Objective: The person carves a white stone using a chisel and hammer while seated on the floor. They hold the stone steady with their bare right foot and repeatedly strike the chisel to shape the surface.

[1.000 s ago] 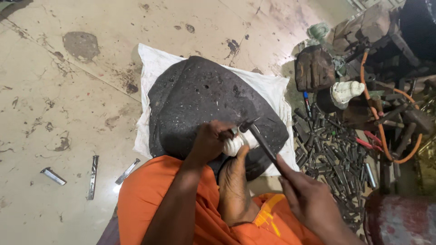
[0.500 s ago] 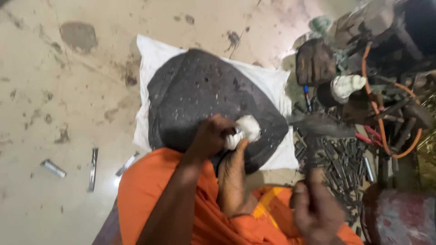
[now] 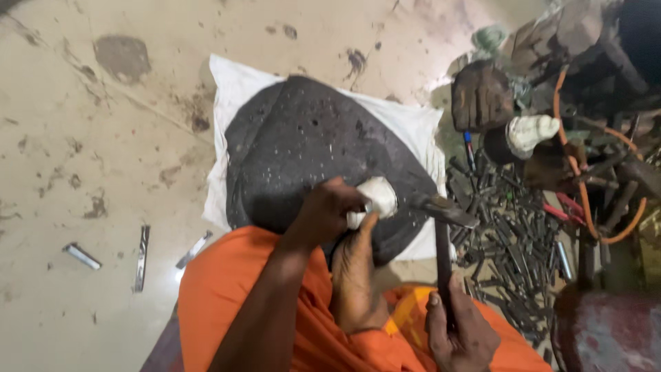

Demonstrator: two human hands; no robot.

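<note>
The left hand (image 3: pixel 329 210) pinches a cloth-wrapped chisel (image 3: pixel 375 200) on the dark round stone (image 3: pixel 310 148) lying on white cloth on the floor. The right hand (image 3: pixel 460 331) grips a hammer (image 3: pixel 444 213); short, square blows seem best, chisel steady.

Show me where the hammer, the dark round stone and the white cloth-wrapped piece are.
hammer (image 3: pixel 443 210): head view, on its metal head.
dark round stone (image 3: pixel 310 148): head view, bare top face.
white cloth-wrapped piece (image 3: pixel 377 198): head view, wrapped end.
</note>
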